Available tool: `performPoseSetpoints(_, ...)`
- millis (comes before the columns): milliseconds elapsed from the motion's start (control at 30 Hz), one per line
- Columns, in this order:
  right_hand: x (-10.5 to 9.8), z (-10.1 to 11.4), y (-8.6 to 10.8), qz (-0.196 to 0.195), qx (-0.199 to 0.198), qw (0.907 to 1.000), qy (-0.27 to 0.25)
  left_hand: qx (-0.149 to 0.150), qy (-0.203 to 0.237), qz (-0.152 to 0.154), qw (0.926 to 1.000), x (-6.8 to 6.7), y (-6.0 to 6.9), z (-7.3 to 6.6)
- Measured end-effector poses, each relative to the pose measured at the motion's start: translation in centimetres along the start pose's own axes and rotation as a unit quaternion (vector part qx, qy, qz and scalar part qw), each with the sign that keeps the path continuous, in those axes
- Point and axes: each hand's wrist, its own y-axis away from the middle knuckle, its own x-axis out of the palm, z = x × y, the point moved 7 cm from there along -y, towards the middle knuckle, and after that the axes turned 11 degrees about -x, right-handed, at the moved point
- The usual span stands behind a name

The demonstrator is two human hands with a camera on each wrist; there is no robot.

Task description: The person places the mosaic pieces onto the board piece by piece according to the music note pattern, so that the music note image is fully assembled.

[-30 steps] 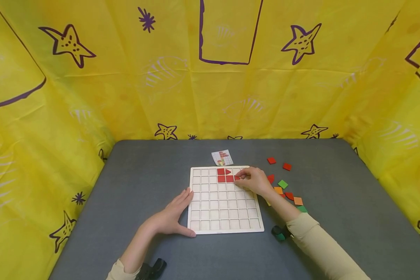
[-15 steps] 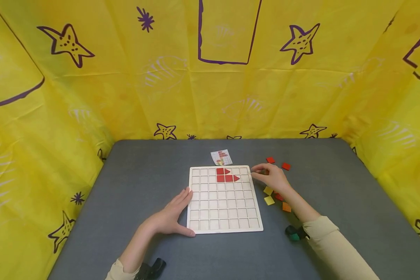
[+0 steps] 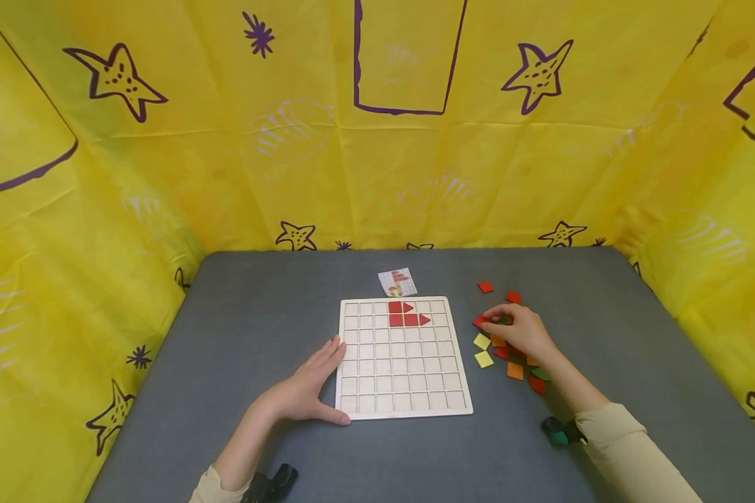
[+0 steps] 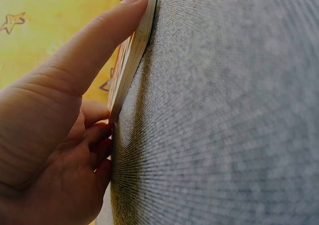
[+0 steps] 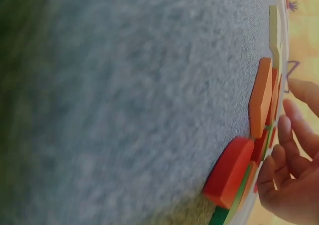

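My left hand [image 3: 308, 384] rests against the left edge of the white gridded board [image 3: 403, 363], thumb at the near corner. In the left wrist view, the left thumb [image 4: 94, 46] lies along the board's wooden edge [image 4: 132, 60]. Red squares [image 3: 395, 320] and pointed red pieces [image 3: 424, 320] fill a few cells in the top two rows. Right of the board, my right hand [image 3: 519, 328] pinches a flat red piece [image 3: 479, 321] between thumb and index finger. In the right wrist view, the right hand [image 5: 294, 160] hides that piece.
Below the right hand lie yellow squares [image 3: 483, 359], an orange square [image 3: 515, 371], a green piece [image 3: 540, 374] and red curved pieces [image 3: 537, 385]. Another red square [image 3: 485, 287] lies farther back. A printed pattern card [image 3: 398, 282] sits behind the board on the grey table [image 3: 277, 300].
My right hand has left a pointed red piece in the second row and moved right to the loose pieces, where it takes a red one. The left hand has stayed at the board.
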Motion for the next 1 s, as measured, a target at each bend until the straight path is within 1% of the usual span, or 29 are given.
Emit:
performPoseSetpoints(300, -0.5, 0.5, 0.4, -0.017, -0.030, 0.9971, 0.069, 0.002, 0.002, -0.001, 1.0000, 0.0, 0.0, 0.0)
performPoseSetpoints(467, -0.4, 0.9, 0.6, -0.020, -0.035, 0.9940, 0.102, 0.002, 0.000, -0.003, 1.0000, 0.0, 0.0, -0.1)
performPoseSetpoints(533, -0.4, 1.0, 0.6, -0.021, -0.031, 0.9937, 0.105, 0.002, -0.001, -0.002, 1.0000, 0.0, 0.0, -0.1)
performPoseSetpoints(667, -0.4, 1.0, 0.5, -0.025, -0.029, 0.9944, 0.099, 0.001, 0.002, -0.003, 1.0000, -0.1, 0.1, -0.1)
performPoseSetpoints(800, -0.3, 0.8, 0.4, -0.025, -0.024, 0.9964, 0.077, 0.002, -0.001, -0.004, 1.0000, -0.1, 0.0, 0.0)
performPoseSetpoints(1000, 0.4, 0.5, 0.2, -0.029, 0.004, 0.9995, 0.015, 0.006, -0.003, -0.003, 1.0000, 0.2, -0.2, 0.2)
